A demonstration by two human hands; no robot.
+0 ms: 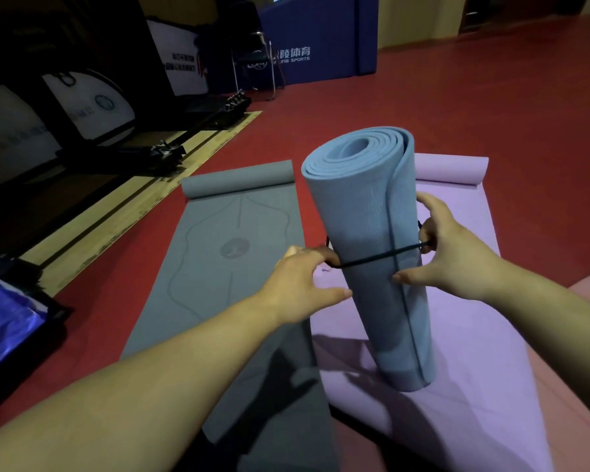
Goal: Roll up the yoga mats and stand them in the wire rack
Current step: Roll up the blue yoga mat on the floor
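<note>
Two bare forearms, unclothed up to the frame edge, ending in a bare left hand and bare right hand

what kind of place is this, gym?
Probably a sports hall or gym: red sports floor, a blue barrier printed "SPORTS", and a grey mat and purple mat spread out, with a rolled blue mat upright, black cord round it.

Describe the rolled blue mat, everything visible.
The blue mat is rolled into a thick foam-like tube, spiral layers showing at the top end, its outer edge running down the side. It stands almost upright, bottom end on the flat purple mat. A black cord crosses its middle; the left hand and right hand each hold the cord beside it, thumbs touching the roll.
</note>
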